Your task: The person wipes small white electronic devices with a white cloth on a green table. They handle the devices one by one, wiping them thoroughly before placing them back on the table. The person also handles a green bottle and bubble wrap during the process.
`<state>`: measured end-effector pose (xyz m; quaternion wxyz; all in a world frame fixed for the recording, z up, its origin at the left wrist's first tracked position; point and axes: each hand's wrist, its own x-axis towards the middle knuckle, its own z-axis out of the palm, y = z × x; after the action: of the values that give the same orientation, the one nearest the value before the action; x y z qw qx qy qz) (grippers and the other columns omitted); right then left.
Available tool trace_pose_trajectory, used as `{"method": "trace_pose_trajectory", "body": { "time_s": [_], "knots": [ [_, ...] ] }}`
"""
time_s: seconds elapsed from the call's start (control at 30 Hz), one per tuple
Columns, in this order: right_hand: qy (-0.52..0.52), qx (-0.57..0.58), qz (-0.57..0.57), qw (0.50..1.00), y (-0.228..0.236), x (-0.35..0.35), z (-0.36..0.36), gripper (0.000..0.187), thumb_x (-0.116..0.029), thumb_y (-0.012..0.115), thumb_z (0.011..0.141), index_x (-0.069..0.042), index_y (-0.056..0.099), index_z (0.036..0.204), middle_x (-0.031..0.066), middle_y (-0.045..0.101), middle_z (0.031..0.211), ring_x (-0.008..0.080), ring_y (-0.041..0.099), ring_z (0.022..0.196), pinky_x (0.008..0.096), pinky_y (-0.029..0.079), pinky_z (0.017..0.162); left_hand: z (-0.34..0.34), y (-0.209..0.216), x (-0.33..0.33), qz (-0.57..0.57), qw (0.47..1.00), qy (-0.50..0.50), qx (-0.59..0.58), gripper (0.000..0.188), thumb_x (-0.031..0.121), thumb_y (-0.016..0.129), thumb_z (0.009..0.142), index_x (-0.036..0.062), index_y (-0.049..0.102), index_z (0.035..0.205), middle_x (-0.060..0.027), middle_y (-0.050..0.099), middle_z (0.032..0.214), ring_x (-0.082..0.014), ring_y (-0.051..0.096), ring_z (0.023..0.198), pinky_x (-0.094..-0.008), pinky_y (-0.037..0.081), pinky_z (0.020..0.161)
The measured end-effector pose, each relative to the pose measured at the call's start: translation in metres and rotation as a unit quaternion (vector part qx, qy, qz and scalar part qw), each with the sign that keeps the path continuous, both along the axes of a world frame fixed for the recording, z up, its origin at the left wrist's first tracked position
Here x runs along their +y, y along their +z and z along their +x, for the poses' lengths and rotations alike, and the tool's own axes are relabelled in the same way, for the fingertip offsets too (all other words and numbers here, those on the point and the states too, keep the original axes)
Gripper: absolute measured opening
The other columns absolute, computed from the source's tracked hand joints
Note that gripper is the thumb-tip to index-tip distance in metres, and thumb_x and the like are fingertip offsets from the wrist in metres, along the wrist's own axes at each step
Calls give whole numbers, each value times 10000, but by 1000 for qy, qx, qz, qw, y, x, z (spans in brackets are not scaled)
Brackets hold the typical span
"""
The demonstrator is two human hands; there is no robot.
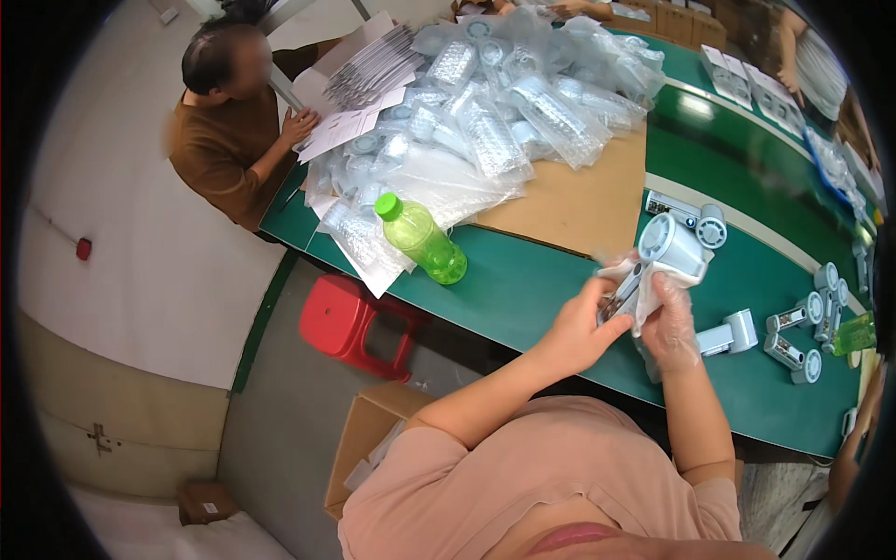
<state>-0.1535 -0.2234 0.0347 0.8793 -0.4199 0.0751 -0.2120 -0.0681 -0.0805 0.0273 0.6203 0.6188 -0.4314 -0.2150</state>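
In front of me, above the green table, both hands hold a pale-blue handheld device [674,245] with a round, vented head turned upward. My left hand [590,322] is closed around its narrower handle end, fingers wrapped over it. My right hand [670,331], in what looks like a thin translucent glove, grips it from the other side, with a white cloth or wrap [646,303] pressed between the fingers and the device. Just beyond my hands lie two similar devices [711,226]. Another device [728,334] rests right of my right hand.
A heap of bubble-wrapped devices [495,131] covers a cardboard sheet [579,201]. A green bottle [422,241] stands near the table's left edge. Several unwrapped devices [795,317] lie at right. A red stool [341,322] is below; a person [229,140] sits at far left.
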Motion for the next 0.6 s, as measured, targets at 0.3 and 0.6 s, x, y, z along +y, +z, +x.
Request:
{"method": "trace_pose_trajectory", "body": {
  "time_s": [0.3,0.6],
  "knots": [
    [-6,185,-146,972,19,9,-14,452,11,817,808,-89,608,1197,64,687,1170,181,660,1103,321,540,935,57,20,14,131,989,28,-62,205,18,611,923,-38,638,1118,-154,699,939,-255,676,834,-405,551,768],
    [-46,132,-73,988,-13,-4,-7,469,55,775,812,-60,583,1224,69,674,1134,197,664,1096,350,533,972,222,-22,-7,406,676,440,-430,323,108,563,928,22,621,1234,-154,718,1047,-349,640,1058,-517,409,1008]
  ]
}}
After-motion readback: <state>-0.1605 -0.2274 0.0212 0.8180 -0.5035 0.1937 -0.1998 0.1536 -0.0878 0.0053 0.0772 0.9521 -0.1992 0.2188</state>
